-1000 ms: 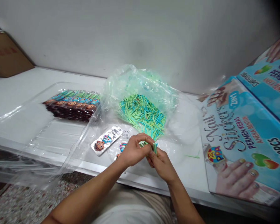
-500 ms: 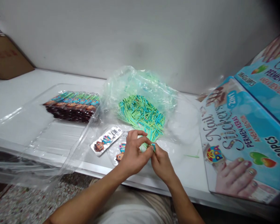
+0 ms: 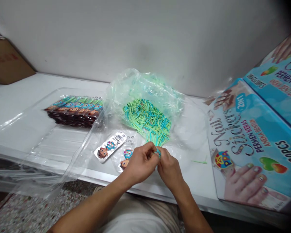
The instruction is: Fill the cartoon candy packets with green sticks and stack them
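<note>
My left hand (image 3: 142,162) and my right hand (image 3: 168,164) meet at the table's front, fingers closed together. Between their fingertips is a small bunch of blue and green sticks (image 3: 157,152), mostly hidden by the fingers. Just beyond lies a heap of thin green and blue sticks (image 3: 147,118), spilling from a clear plastic bag (image 3: 135,82). Left of my left hand are two small printed sachets: a white sachet (image 3: 109,147) lying slanted and another sachet (image 3: 127,155) partly covered by my wrist.
A clear plastic tray (image 3: 60,139) at the left holds a stack of printed sachets (image 3: 75,110). Blue printed boxes (image 3: 247,142) stand at the right. One loose green stick (image 3: 199,161) lies near them. A brown carton (image 3: 8,61) sits at the far left.
My left hand's fingers have curled down and in from a raised position above the sticks. My right hand has shifted slightly and stays pressed against the left.
</note>
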Tool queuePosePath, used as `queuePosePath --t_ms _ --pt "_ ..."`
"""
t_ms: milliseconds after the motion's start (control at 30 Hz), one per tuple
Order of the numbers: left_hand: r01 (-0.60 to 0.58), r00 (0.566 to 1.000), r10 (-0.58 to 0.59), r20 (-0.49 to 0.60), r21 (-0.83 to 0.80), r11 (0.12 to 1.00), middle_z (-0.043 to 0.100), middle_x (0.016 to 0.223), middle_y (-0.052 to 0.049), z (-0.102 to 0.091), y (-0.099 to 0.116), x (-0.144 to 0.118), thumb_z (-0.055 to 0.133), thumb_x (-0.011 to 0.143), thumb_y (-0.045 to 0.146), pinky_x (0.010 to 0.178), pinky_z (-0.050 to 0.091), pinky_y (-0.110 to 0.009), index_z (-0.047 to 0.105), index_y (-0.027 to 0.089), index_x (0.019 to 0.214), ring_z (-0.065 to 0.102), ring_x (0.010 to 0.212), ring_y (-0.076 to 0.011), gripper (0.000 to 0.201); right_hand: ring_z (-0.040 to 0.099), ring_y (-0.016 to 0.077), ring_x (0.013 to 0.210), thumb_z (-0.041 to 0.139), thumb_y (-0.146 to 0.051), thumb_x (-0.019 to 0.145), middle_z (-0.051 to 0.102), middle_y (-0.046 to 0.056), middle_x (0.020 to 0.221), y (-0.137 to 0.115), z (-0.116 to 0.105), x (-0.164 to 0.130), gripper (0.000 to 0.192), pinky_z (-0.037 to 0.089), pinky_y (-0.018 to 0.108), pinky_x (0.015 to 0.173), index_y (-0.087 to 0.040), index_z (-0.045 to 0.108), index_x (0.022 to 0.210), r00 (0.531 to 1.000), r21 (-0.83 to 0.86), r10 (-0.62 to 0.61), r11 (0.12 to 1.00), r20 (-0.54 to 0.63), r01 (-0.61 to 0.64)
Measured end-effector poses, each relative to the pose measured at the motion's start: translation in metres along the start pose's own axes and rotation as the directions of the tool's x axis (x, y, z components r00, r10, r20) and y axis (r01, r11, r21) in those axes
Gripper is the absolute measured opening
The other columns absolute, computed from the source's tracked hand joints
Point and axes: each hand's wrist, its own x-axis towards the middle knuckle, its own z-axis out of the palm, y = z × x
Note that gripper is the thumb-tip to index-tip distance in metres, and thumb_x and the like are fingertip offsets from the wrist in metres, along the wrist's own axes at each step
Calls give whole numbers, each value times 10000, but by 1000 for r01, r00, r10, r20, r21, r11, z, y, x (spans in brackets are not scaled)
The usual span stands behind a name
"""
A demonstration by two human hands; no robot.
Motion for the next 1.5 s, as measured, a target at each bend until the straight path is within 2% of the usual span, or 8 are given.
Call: queuePosePath --t_ms 233,467,733,867,967,1100,1333,1500 --pt "6 996 -14 -91 -85 996 556 535 29 7 -2 0 540 808 261 452 368 -188 516 166 663 471 441 -73 175 638 219 752 362 -139 898 649 109 876 2 0 2 268 501 297 628 -132 492 1132 998 -155 -43 987 -41 36" --pt "-28 989 9 -151 -128 991 584 527 33 3 4 5 577 816 306 413 374 -158 508 162 671 490 411 -59 216 649 259 832 351 -67 836 660 150 945 25 -2 -4 330 522 359 685 -101 518 1119 991 -125 130 984 4 -129" --pt "-122 962 74 -262 -175 977 590 545 34 9 -2 25 585 822 335 420 395 -172 508 165 695 499 415 -66 226 629 229 832 357 -189 904 653 103 906 25 -14 -13 203 477 325 697 -166 519 1023 952 168 305 938 13 -302" --pt "-63 978 45 -206 -84 994 604 577 17 9 -15 33 582 823 405 455 401 -202 585 150 809 510 447 -86 256 517 147 563 368 -412 952 546 -6 640 24 -22 -17 278 408 261 558 -213 465 784 886 417 459 794 66 -443" --pt "-68 968 85 -235 79 995 617 664 1 8 -22 37 575 828 450 570 434 -239 582 147 1130 536 558 -112 429 436 118 514 403 -484 933 473 -31 597 24 -25 -20 349 356 241 501 -215 433 713 856 606 497 640 141 -472" --pt "-129 946 109 -306 -46 991 634 1013 -83 16 -16 35 415 914 472 814 455 -307 487 163 1266 584 884 -163 474 350 98 474 413 -500 927 405 -50 576 13 -24 -21 371 297 229 449 -212 428 694 851 749 452 457 269 -480" --pt "-173 981 133 -141 -326 930 651 1003 -105 30 -1 20 426 927 420 839 472 -310 566 138 1113 603 876 -164 366 556 193 797 448 -368 930 603 48 846 -19 -24 -15 187 427 317 737 -211 507 848 880 596 55 716 471 -363" --pt "-167 958 71 -278 -338 926 663 938 -88 10 -13 15 422 921 443 754 474 -285 610 147 1042 596 815 -152 371 471 112 510 386 -472 944 485 -33 633 -17 -21 -7 303 393 252 512 -212 448 801 789 595 74 616 609 -516"
